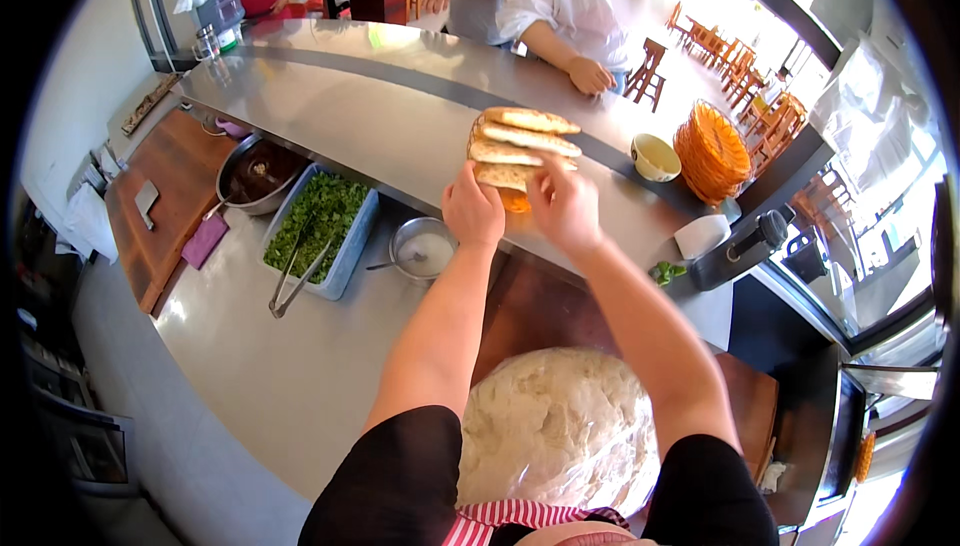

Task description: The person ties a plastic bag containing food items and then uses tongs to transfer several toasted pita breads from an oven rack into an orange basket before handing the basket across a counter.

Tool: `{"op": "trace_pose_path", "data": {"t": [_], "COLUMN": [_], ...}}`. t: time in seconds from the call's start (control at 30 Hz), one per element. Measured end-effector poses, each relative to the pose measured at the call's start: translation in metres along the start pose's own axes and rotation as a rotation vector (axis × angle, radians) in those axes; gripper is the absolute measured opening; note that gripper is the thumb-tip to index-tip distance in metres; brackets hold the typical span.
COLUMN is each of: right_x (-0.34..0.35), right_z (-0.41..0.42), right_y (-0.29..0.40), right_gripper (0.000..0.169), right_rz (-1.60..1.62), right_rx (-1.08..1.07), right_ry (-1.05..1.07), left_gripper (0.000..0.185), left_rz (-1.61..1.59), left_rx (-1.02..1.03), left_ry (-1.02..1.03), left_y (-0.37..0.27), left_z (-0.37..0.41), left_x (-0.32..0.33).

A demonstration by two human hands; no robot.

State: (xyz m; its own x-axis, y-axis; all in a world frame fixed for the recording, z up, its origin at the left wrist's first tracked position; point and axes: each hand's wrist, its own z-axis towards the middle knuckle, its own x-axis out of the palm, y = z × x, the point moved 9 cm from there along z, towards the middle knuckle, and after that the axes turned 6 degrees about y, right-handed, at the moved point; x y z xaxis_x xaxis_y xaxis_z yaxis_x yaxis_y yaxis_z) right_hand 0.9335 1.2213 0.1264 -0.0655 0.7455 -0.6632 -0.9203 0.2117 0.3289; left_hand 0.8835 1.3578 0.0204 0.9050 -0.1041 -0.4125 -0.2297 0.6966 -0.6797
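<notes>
Both my arms reach out over the raised metal counter. My left hand (475,206) grips the near left side of a small orange wicker basket (517,201). Several browned flatbreads (525,150) stand in a row in it, overlapping and leaning. At the breads' right end is my right hand (568,207), its fingers bent and touching the nearest ones. Motion blur hides whether those fingers grip a bread or only rest on it. Below my forearms lies a large mass of pale dough (555,426) under clear plastic film.
Left are a tub of chopped greens (319,227) with metal tongs (298,279), a pot of dark liquid (259,171), a small metal bowl (424,248) and a cleaver (146,201). Right stand stacked baskets (712,156), a bowl (655,157) and a black flask (739,249). People stand beyond the counter.
</notes>
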Motion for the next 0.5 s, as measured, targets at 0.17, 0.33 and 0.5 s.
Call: {"op": "trace_pose_path", "data": {"t": [0.17,0.33,0.5], "right_x": [-0.02,-0.018,-0.018], "right_z": [0.083,0.093,0.093], "right_y": [0.022,0.021,0.038], "right_gripper": [0.059,0.068,0.07], "right_rz": [-0.093,-0.261,-0.3], "right_rx": [0.125,0.182,0.195], "right_ry": [0.237,0.453,0.492], "left_gripper": [0.035,0.035,0.035], "left_rz": [0.045,0.031,0.057], "left_rx": [-0.023,0.019,0.027], "left_ry": [0.043,0.004,-0.016], "left_y": [-0.003,-0.006,-0.005], "left_z": [0.003,0.003,0.004], "left_x": [-0.001,0.0,-0.002]}}
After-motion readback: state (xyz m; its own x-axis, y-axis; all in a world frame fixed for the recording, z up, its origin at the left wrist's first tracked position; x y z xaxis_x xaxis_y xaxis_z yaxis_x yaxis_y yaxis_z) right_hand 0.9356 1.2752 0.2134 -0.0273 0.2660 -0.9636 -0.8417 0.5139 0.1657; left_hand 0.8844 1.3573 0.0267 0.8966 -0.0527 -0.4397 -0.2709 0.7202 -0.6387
